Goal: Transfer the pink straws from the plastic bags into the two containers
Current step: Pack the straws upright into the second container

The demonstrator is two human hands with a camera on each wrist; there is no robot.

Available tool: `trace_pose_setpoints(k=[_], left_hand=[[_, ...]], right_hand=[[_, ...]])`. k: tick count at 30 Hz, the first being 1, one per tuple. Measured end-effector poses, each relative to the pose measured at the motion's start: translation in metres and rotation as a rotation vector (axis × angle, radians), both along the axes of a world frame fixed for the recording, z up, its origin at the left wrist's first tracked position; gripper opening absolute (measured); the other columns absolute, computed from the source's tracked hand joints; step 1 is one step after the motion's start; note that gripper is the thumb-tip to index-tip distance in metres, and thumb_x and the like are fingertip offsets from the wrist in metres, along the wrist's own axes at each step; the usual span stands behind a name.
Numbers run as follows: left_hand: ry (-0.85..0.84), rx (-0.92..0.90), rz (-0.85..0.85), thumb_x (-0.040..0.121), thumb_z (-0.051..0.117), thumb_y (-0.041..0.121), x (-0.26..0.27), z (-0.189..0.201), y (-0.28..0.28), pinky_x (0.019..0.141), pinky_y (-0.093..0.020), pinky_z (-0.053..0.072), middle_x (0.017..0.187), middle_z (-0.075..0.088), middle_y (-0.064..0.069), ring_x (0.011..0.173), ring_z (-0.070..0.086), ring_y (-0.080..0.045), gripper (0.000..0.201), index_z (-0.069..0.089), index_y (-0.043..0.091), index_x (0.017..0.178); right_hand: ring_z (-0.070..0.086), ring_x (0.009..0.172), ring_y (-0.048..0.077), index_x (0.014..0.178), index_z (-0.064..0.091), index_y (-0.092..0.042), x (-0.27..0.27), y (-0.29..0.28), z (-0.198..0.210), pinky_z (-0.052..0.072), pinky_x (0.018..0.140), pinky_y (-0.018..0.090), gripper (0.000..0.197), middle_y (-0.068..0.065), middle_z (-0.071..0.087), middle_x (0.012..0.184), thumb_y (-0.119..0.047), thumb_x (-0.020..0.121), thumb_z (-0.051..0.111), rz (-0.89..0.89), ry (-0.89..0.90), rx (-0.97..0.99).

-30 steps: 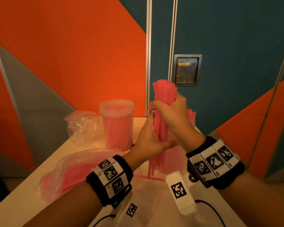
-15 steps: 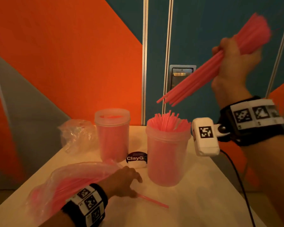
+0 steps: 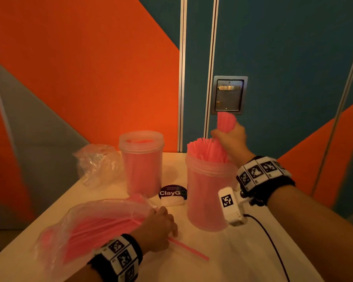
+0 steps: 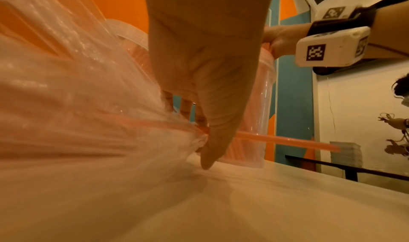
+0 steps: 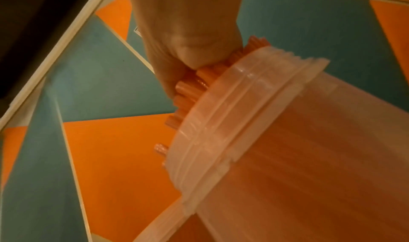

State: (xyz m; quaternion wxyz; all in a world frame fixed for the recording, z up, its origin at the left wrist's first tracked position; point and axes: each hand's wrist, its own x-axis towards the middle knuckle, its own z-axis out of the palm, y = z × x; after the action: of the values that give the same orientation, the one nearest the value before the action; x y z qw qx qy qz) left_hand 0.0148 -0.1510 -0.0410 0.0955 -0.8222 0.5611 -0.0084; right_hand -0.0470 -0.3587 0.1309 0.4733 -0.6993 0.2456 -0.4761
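Observation:
Two clear plastic containers stand on the table. The right container (image 3: pixel 207 200) (image 5: pixel 309 158) is packed with pink straws that stick out of its mouth. My right hand (image 3: pixel 229 137) (image 5: pixel 188 53) grips a bundle of pink straws (image 3: pixel 225 123) upright, its lower ends inside that container. The left container (image 3: pixel 142 165) also holds straws. A plastic bag with pink straws (image 3: pixel 94 226) (image 4: pixel 77 114) lies at the front left. My left hand (image 3: pixel 157 228) (image 4: pixel 208 91) rests at the bag's mouth, fingers on a single straw (image 3: pixel 189 249) (image 4: pixel 287 140) lying on the table.
A crumpled empty bag (image 3: pixel 98 163) lies at the back left. A dark round "ClayG" sticker (image 3: pixel 172 192) sits between the containers. The table (image 3: pixel 232 261) ends against an orange and teal wall with a metal recessed handle (image 3: pixel 228 95). A black cable (image 3: pixel 273 245) trails from my right wrist.
My right hand, raised high at the right with the bundle slanted, has come down and stood it in the right container. My left hand has stayed at the bag's mouth.

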Motion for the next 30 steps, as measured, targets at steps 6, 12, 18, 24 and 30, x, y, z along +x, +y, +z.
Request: trace_pose_setpoints(k=[6, 12, 18, 24, 30], left_hand=[[-0.107, 0.014, -0.023, 0.091, 0.051, 0.031, -0.001, -0.008, -0.002, 0.1, -0.043, 0.026, 0.128, 0.049, -0.001, 0.121, 0.033, -0.025, 0.028, 0.06, 0.025, 0.117], [-0.106, 0.043, -0.022, 0.091, 0.05, 0.033, -0.001, -0.007, -0.001, 0.099, -0.043, 0.027, 0.13, 0.049, -0.002, 0.122, 0.033, -0.026, 0.031, 0.06, 0.022, 0.118], [-0.073, 0.049, -0.007, 0.091, 0.049, 0.032, -0.005, -0.002, -0.002, 0.098, -0.044, 0.028, 0.129, 0.05, -0.002, 0.121, 0.034, -0.026, 0.031, 0.06, 0.023, 0.119], [0.041, -0.068, -0.012, 0.085, 0.057, 0.025, -0.001, 0.002, 0.003, 0.094, -0.039, 0.029, 0.126, 0.054, 0.004, 0.121, 0.034, -0.022, 0.027, 0.064, 0.028, 0.111], [0.058, -0.07, -0.017, 0.086, 0.057, 0.026, -0.001, -0.001, 0.005, 0.096, -0.037, 0.027, 0.129, 0.053, 0.006, 0.123, 0.033, -0.02, 0.027, 0.064, 0.028, 0.112]], right_hand=[[0.058, 0.107, 0.025, 0.125, 0.047, -0.013, 0.001, -0.001, 0.001, 0.053, 0.086, 0.041, 0.073, 0.005, 0.057, 0.115, -0.017, 0.063, 0.085, 0.214, 0.379, 0.051], [0.004, 0.145, 0.027, 0.147, -0.012, -0.031, -0.012, 0.002, 0.026, 0.02, 0.115, 0.044, 0.14, 0.013, -0.004, 0.155, -0.018, 0.052, 0.091, 0.112, 0.205, -0.199], [0.023, 0.141, 0.025, 0.147, 0.012, -0.037, -0.011, 0.006, 0.019, 0.021, 0.108, 0.058, 0.08, 0.003, 0.02, 0.154, -0.049, 0.084, 0.059, 0.029, 0.412, -0.688], [0.031, 0.136, 0.032, 0.143, 0.032, -0.027, -0.002, 0.0, -0.002, 0.023, 0.112, 0.053, 0.069, 0.008, 0.034, 0.149, -0.059, 0.084, 0.048, 0.227, 0.949, -0.649], [0.009, 0.145, 0.024, 0.147, 0.019, -0.036, -0.006, 0.015, 0.008, 0.007, 0.113, 0.061, 0.057, -0.003, 0.008, 0.158, -0.057, 0.094, 0.027, 0.175, 0.808, -0.677]])
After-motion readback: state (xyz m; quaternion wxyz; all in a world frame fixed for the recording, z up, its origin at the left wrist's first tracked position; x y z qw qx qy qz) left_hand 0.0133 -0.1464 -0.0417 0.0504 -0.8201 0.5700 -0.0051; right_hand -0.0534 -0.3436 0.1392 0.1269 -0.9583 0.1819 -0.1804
